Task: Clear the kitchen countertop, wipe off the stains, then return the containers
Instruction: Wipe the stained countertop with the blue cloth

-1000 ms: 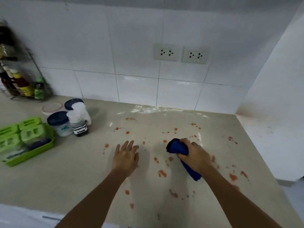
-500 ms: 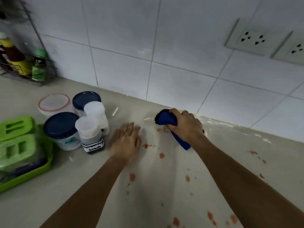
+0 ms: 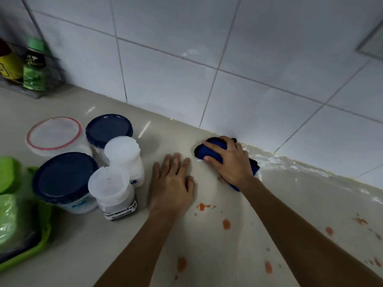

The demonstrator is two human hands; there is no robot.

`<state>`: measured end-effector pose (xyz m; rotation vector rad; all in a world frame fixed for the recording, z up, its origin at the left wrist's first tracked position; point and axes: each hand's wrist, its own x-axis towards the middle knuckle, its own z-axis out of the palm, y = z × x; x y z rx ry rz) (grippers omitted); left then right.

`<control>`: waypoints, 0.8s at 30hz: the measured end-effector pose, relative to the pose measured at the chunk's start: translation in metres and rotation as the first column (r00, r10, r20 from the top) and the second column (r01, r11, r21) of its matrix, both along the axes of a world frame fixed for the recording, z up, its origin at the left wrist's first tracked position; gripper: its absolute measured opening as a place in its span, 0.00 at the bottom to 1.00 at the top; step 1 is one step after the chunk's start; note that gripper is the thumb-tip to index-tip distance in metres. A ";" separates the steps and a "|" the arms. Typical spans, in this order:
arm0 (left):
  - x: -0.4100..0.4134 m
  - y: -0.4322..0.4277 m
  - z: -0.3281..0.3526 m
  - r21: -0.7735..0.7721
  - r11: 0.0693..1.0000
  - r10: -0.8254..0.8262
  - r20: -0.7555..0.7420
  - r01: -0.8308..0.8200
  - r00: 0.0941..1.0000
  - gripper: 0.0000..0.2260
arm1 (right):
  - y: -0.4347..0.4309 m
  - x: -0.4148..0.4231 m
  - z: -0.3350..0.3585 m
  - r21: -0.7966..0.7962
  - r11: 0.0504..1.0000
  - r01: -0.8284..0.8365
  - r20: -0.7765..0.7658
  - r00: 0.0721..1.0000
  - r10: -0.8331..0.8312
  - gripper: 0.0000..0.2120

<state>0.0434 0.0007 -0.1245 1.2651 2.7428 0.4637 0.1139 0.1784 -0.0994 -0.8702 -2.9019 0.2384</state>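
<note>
the blue cloth [image 3: 209, 153] is gripped by the right hand [image 3: 230, 162], fingers curled, at the wall [image 3: 248, 79]. the left hand [image 3: 172, 181] is laid flat, fingers together, beside the jars [image 3: 113, 187]. red spots [image 3: 226, 224] are seen nearer.

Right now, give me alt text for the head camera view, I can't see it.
The right hand grips a blue cloth on the stained countertop by the tiled wall; the left hand rests flat beside lidded containers.
</note>
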 end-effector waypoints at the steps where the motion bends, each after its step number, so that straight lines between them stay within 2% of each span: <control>1: 0.000 0.001 0.002 -0.003 1.000 0.001 -0.008 -0.001 1.000 0.26 | 0.003 -0.002 -0.001 0.003 1.000 0.013 -0.011 1.000 -0.013 0.21; 6: 0.005 -0.004 0.005 -0.017 1.000 -0.006 0.029 0.007 1.000 0.26 | 0.004 -0.016 -0.007 0.005 0.997 0.082 -0.018 0.996 -0.082 0.20; 11: 0.001 -0.002 0.006 -0.020 1.000 -0.019 0.041 0.020 0.999 0.26 | 0.001 0.013 -0.004 -0.011 0.995 -0.101 -0.014 0.995 0.101 0.18; 14: 0.001 -0.003 0.006 -0.007 1.000 -0.011 0.039 0.012 0.999 0.26 | 0.007 0.026 -0.004 -0.017 0.987 -0.163 -0.024 0.986 0.162 0.20; 16: 0.002 -0.003 0.006 -0.001 1.000 -0.010 0.027 0.010 1.000 0.26 | 0.015 0.022 -0.006 -0.006 0.990 -0.142 -0.024 0.990 0.142 0.20; 21: 0.002 -0.002 0.007 0.016 1.000 0.001 0.031 -0.001 1.000 0.26 | 0.018 -0.014 -0.008 0.007 0.998 0.065 -0.023 0.998 -0.065 0.18; 24: 0.002 -0.003 0.007 -0.005 1.000 -0.005 0.034 0.005 0.999 0.27 | 0.015 -0.007 -0.008 -0.008 1.000 -0.023 -0.028 0.999 0.023 0.18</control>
